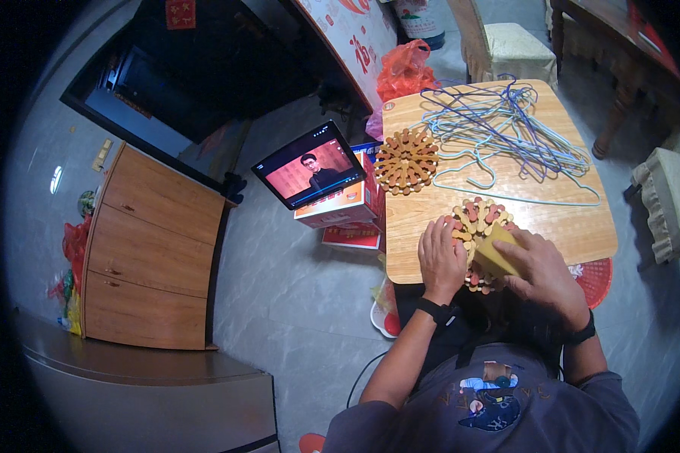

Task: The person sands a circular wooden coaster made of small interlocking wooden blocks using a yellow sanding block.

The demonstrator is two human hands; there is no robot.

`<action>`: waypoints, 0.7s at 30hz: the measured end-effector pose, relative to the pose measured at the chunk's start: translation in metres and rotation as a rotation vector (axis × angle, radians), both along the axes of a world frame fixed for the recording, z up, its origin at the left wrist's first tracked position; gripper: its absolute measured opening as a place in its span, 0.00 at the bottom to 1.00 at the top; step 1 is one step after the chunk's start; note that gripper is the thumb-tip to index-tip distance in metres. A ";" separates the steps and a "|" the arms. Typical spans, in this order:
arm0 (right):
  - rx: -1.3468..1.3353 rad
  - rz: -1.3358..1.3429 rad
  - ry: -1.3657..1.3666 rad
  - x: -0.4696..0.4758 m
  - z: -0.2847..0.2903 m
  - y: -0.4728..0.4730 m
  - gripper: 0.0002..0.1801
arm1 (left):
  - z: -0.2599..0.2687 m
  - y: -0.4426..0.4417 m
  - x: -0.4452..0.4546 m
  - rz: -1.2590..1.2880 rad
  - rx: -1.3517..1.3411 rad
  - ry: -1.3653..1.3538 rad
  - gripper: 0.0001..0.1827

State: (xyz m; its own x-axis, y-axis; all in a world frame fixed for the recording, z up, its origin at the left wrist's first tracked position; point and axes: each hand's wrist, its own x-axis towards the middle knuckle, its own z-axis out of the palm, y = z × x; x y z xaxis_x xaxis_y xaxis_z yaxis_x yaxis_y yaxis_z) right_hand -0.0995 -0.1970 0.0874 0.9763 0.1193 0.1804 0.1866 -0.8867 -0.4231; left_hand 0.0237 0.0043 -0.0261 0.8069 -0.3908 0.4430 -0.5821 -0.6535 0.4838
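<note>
A round wooden bead trivet (479,214) in pale and reddish pieces lies at the near edge of the small wood-grain table (572,235). My left hand (442,261) lies flat over its left side, fingers together and pressing on it. In my right hand (544,272) is a yellow sponge (496,252), held against the trivet's right part. The sponge and both hands hide much of the trivet. Farther off, at the table's left edge, sits a second, browner round trivet (406,161).
Tangled blue and purple wire hangers (504,130) cover the table's far side. A tablet (311,164) showing a video leans by stacked cardboard boxes (340,212) on the left. Beneath the table's right edge is a red plastic basket (595,283). Behind stand a red plastic bag (405,71) and a covered chair (518,48).
</note>
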 end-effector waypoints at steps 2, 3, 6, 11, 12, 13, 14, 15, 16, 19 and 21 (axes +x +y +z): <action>0.043 -0.035 -0.007 0.014 -0.004 0.001 0.38 | 0.002 -0.001 -0.001 0.007 -0.040 -0.055 0.23; 0.032 -0.052 -0.031 0.020 -0.007 0.003 0.37 | 0.003 -0.003 -0.001 0.008 -0.063 -0.081 0.22; 0.002 -0.085 -0.095 0.036 -0.020 0.008 0.38 | 0.002 -0.005 0.000 0.007 -0.072 -0.081 0.22; -0.040 -0.105 -0.099 0.040 -0.025 0.012 0.38 | -0.001 -0.004 0.000 0.023 -0.065 -0.082 0.23; -0.046 -0.109 -0.100 0.038 -0.026 0.013 0.38 | 0.000 -0.004 -0.001 0.023 -0.061 -0.081 0.23; -0.049 -0.103 -0.062 0.035 -0.025 0.013 0.38 | 0.000 -0.004 -0.001 0.022 -0.054 -0.078 0.23; -0.052 -0.097 -0.023 0.030 -0.020 0.012 0.38 | 0.001 -0.005 -0.002 0.021 -0.048 -0.074 0.23; -0.055 -0.089 0.013 0.025 -0.015 0.011 0.38 | 0.002 -0.005 -0.002 0.021 -0.042 -0.071 0.23; -0.061 -0.065 0.015 0.020 -0.011 0.011 0.37 | 0.002 -0.005 -0.002 0.024 -0.040 -0.070 0.23; -0.059 0.017 0.034 0.009 0.001 0.006 0.37 | 0.001 -0.004 -0.002 0.025 -0.041 -0.063 0.23; -0.028 0.085 0.063 0.009 0.007 0.000 0.37 | 0.001 -0.003 -0.001 0.020 -0.048 -0.055 0.23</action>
State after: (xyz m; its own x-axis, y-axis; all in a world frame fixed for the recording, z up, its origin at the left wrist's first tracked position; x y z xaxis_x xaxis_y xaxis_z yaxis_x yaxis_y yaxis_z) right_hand -0.0902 -0.1975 0.0942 0.9718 0.2062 0.1142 0.2352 -0.8804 -0.4117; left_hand 0.0224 0.0014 -0.0250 0.7881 -0.3521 0.5049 -0.5959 -0.6422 0.4822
